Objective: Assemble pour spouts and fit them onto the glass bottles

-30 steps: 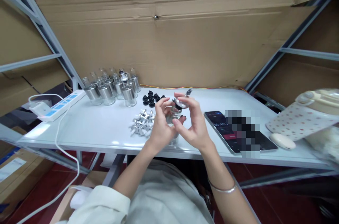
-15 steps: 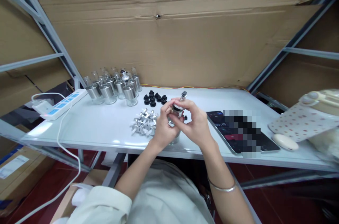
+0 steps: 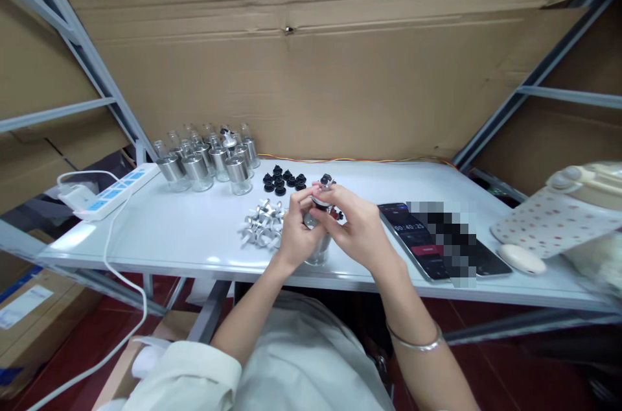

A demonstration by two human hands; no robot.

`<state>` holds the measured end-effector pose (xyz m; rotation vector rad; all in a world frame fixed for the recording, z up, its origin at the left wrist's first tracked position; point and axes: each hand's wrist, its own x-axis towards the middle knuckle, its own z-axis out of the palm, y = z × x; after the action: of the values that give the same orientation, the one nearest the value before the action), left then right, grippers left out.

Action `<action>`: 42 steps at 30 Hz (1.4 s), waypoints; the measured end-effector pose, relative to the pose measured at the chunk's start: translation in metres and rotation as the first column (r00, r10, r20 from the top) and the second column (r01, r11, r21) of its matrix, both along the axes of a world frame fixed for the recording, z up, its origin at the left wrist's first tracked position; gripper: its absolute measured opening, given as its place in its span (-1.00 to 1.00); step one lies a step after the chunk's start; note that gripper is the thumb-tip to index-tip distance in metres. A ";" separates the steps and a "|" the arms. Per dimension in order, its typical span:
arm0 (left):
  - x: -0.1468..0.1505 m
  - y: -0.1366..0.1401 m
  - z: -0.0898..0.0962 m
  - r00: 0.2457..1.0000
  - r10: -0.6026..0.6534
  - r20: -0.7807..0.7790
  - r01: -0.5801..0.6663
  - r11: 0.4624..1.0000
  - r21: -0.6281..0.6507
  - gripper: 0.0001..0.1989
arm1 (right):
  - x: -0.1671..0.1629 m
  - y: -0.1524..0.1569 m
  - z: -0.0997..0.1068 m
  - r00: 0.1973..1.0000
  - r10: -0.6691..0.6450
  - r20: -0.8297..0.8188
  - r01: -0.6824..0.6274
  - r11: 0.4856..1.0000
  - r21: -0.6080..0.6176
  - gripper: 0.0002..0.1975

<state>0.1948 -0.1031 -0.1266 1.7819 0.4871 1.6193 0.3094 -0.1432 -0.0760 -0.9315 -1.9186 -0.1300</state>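
Clear glass shows between the two hands, low in the middle of the frame: a bottle (image 3: 318,251) that looks upright, with its bottom at or very near the desk (image 3: 194,239). The left hand (image 3: 300,229) has its grip curled around the bottle near the neck. The right hand (image 3: 357,222) has its grip pinched on a shiny top (image 3: 325,183) with a black bit, right at the neck. Fingers hide the join, so I cannot tell if the top is all the way on. I'd say this bottle is partly put together. Left of the middle, more bottles (image 3: 238,176) stand close in a bunch, and one seems to wear a spout top (image 3: 228,137). The other necks I can see look bare, so most of the work seems left. Loose bits wait near the hands: black stoppers (image 3: 280,182) in a small group, and a heap of silver pieces (image 3: 264,226) in front of them. The desk is pale and shiny. A white power strip (image 3: 116,192) lies at its left end. At the right are a phone (image 3: 413,242) showing numbers, a small cream oval thing (image 3: 522,259) and a spotty flask (image 3: 544,220). Behind it all is a brown cardboard wall (image 3: 340,87), with grey metal bars (image 3: 82,58) at the sides and dark red floor (image 3: 476,320) below.
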 end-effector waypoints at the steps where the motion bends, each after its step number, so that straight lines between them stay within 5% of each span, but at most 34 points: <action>1: 0.000 0.000 -0.001 1.000 0.000 0.006 0.000 1.000 -0.008 -0.57 | 0.000 0.000 0.000 1.000 0.006 -0.003 -0.006 1.000 0.002 -0.90; 20: 0.002 -0.005 0.008 1.000 -0.006 -0.022 0.006 0.999 0.036 -0.65 | 0.005 -0.005 -0.008 0.998 0.030 -0.047 -0.033 0.998 -0.060 -0.75; 23: -0.003 -0.005 0.022 0.999 0.021 -0.031 -0.018 0.993 0.116 -0.60 | 0.003 -0.011 -0.013 0.975 0.074 -0.209 -0.068 0.997 0.038 -0.62; 26: -0.021 -0.001 0.051 0.996 0.072 0.048 -0.081 0.973 0.218 -0.58 | -0.003 -0.014 -0.021 0.838 0.120 -0.533 -0.028 0.984 0.177 -0.64; 29: -0.053 0.011 0.082 0.982 0.161 0.093 -0.183 0.934 0.308 -0.60 | -0.008 -0.014 -0.036 0.698 0.046 -0.714 0.068 0.989 0.130 -0.75; 32: -0.093 0.033 0.099 0.906 0.410 0.102 -0.421 0.857 0.298 -0.59 | -0.013 -0.013 -0.055 0.685 -0.074 -0.725 0.063 0.997 -0.042 -0.81; 35: -0.132 0.066 0.097 0.716 0.698 0.026 -0.686 0.696 0.212 -0.56 | -0.018 -0.013 -0.070 0.737 -0.112 -0.667 0.021 0.990 -0.142 -0.83; 37: -0.151 0.090 0.090 0.628 0.774 -0.080 -0.756 0.631 0.175 -0.56 | -0.020 -0.013 -0.074 0.771 -0.106 -0.628 0.008 0.987 -0.158 -0.85; 42: -0.168 0.139 0.071 0.569 0.780 -0.260 -0.776 0.614 0.144 -0.58 | -0.021 -0.013 -0.072 0.803 -0.084 -0.590 -0.016 0.987 -0.161 -0.85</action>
<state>0.0264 0.0359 -0.0552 1.9531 1.6166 1.8821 0.2886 -0.1560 -0.1484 -0.9699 -1.3316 0.2774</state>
